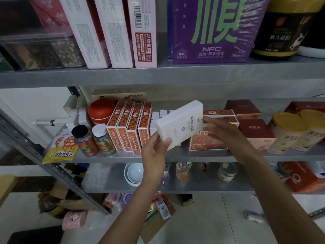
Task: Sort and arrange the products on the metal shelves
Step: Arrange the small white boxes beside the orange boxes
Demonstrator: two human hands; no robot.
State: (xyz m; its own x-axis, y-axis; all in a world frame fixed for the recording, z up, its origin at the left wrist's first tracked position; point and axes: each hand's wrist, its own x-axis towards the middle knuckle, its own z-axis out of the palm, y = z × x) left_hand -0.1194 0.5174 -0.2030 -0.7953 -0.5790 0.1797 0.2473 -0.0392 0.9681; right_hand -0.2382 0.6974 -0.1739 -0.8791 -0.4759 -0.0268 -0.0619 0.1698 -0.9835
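Awaiting sorting nearest the lens, by the look of it: loose packets [161,207] strewn over the floor. Held tilted in front of the middle shelf [123,157], gripped at its lower corner by the left hand [154,150] and met at its far edge by the right hand [222,132], fingertips hidden and hold impossible to tell: a white box [179,124]. Already ranked upright behind: orange boxes [130,127] and white cartons [159,118], suggesting a job partway through.
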